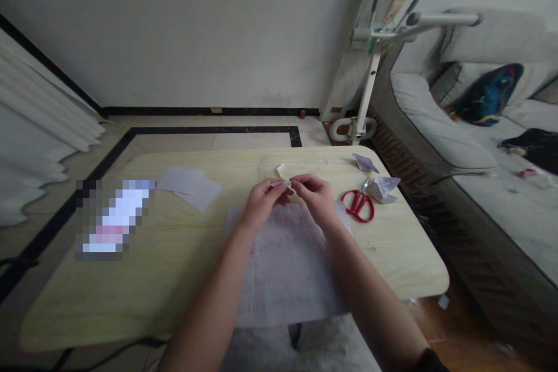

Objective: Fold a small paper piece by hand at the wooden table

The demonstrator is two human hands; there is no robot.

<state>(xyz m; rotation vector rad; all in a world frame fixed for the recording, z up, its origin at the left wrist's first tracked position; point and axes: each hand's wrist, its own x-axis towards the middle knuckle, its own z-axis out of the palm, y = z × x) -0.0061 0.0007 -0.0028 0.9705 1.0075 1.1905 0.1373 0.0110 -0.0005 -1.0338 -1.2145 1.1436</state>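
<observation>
Two bare hands meet over a pale wooden table with rounded corners (174,279), pinching a small pale paper piece (280,184) between them. The piece sits just above the tabletop at its middle, over the far edge of a large thin white sheet (288,267) spread beneath the forearms.

The left hand (261,204) closes thumb and fingertips on the near-left end of the piece; the right hand (318,196) grips the other end, its fingers curled in and knuckles up. Both wrists hover low and both forearms run in from the near edge, converging toward the piece.

The work appears to be a fine fold. It would likely go best with the edges lined up before any crease is pressed, the pinch kept light so the thin paper does not tear, and the crease run from the middle outward.

A tiny white folded scrap (281,170) lies just beyond the fingertips. To the right, red-handled scissors (358,205) rest near the right wrist, touching a crumpled white folded paper shape (384,189), with a flat lilac folded piece (365,162) farther back. Two overlapping white square sheets (189,186) lie well apart on the left, beside a blurred-out object (114,218). A grey sofa (444,139) with a dark blue cushion (486,96) stands to the right.
</observation>
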